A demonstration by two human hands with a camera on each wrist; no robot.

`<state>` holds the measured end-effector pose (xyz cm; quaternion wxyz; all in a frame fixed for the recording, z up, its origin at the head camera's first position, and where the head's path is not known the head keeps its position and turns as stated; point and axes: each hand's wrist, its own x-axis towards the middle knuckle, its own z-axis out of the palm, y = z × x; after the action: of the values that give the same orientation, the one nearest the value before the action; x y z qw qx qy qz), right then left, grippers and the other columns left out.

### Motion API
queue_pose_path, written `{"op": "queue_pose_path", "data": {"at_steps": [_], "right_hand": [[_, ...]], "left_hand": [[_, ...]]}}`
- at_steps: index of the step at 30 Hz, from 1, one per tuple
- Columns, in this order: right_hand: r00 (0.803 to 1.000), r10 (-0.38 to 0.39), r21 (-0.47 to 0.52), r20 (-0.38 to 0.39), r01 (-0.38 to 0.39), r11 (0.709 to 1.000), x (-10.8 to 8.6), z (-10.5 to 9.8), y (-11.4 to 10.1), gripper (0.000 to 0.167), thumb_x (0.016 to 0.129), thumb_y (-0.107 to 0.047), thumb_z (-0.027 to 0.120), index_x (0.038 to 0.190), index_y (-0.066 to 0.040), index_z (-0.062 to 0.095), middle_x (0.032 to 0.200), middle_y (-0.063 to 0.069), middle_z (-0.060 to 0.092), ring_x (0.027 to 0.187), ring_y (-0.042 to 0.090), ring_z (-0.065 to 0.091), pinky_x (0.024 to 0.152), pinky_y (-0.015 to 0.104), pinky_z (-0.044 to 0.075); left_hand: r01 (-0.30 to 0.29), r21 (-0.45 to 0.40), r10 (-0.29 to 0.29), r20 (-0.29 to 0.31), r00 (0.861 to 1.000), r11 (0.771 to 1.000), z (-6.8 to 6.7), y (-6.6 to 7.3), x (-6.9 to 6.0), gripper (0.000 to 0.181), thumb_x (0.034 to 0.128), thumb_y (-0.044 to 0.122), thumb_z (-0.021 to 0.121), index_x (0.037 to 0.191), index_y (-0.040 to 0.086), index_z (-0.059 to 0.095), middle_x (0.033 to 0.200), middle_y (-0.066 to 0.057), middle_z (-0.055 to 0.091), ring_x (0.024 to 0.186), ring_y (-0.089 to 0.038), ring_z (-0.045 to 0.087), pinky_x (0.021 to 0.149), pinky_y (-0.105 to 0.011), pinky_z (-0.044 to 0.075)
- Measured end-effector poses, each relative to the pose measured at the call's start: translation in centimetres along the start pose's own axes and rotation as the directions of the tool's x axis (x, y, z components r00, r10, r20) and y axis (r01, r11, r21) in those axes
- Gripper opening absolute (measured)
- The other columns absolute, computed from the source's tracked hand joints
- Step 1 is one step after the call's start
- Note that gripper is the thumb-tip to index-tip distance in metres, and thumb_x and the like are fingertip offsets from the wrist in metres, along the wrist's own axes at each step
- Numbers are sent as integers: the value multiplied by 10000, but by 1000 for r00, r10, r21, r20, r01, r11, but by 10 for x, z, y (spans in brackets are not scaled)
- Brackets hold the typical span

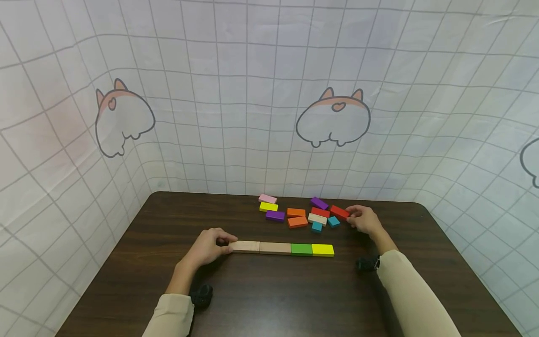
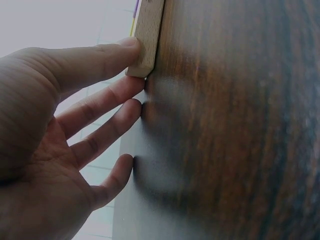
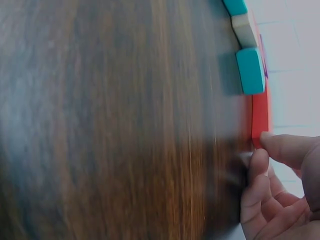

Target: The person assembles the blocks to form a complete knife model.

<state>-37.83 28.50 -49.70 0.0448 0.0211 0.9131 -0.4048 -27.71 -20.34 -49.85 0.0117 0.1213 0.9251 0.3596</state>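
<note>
A row of blocks lies end to end on the table: two plain wooden blocks (image 1: 275,248), a green block (image 1: 301,250) and a yellow block (image 1: 323,250). My left hand (image 1: 209,246) is at the row's left end; in the left wrist view its thumb and a finger touch the end of the wooden block (image 2: 147,40), the other fingertips resting on the table. My right hand (image 1: 364,219) is at the right end of a red block (image 1: 339,212); the right wrist view shows thumb and fingertip at the near end of that red block (image 3: 260,115).
Behind the row lie loose blocks: pink (image 1: 267,199), yellow (image 1: 268,207), purple (image 1: 275,216), orange (image 1: 297,222), a second red (image 1: 320,212), plain wood (image 1: 317,219) and teal (image 1: 316,227). A white gridded cloth (image 1: 252,154) hangs around the dark table (image 1: 269,299).
</note>
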Motion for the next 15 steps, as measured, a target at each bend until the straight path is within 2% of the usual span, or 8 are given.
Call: {"op": "queue_pose_path", "data": {"at_steps": [6,10,15], "right_hand": [[1000,16,30,22,-17,999,-2,-4,2,405,997,-73,632,1391,-4,568,1058,149,609,761,175,585,607,280,479],[1000,0,-11,0,0,1000,0,-1,5,426,979,-125,677,1380,-14,584,1029,138,616,759,178,579,625,286,474],[999,-17,-53,-29,16,998,1,1,7,368,973,-128,691,1320,-22,623,969,123,637,747,185,581,627,290,466]], "left_hand": [[-14,4,14,0,1000,1000,-1,1,0,228,877,122,810,1098,178,814,1005,34,720,932,-168,623,838,-366,531],[-17,8,17,0,1000,1000,-1,1,0,226,878,120,808,1097,174,814,1010,30,722,936,-174,623,840,-370,530],[-10,8,10,0,1000,1000,0,1,-1,227,874,115,811,1092,178,815,998,35,719,926,-172,616,840,-367,525]]}}
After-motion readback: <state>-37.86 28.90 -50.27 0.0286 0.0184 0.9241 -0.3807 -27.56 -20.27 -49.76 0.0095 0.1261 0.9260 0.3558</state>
